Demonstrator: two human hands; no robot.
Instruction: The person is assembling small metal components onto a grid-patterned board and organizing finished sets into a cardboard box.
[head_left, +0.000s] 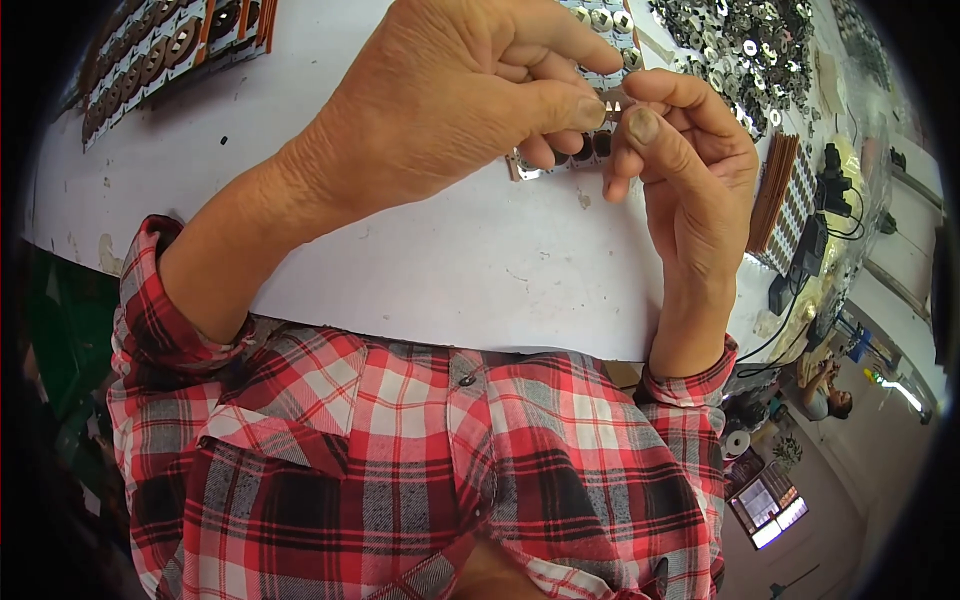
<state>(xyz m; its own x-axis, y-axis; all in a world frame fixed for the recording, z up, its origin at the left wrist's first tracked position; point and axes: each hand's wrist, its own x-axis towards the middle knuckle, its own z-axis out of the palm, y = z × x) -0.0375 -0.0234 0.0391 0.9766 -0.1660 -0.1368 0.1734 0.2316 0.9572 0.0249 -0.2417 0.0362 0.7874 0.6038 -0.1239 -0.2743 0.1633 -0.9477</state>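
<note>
Over the far middle of the white table, my left hand [440, 105] and my right hand [695, 165] meet almost tip to tip. A small part with pale metal prongs [613, 106] shows between the two thumbs. My right thumb and forefinger are closed at its right end. My left thumb is bent in against the fingers at its left end; whatever those fingertips pinch is hidden. Beneath both hands lies a panel of small boards [526, 172] with dark round parts, and silver pieces [601, 19] sit along its far portion. My hands cover most of the panel.
A heap of loose metal pieces [745, 50] spreads at the far right. Stacked panels stand at the far left [150, 65] and at the right [785, 195], beside black adapters and cables [812, 245]. A black speck [223, 141] lies on the table [470, 265]. Another person [825, 395] is in the right background.
</note>
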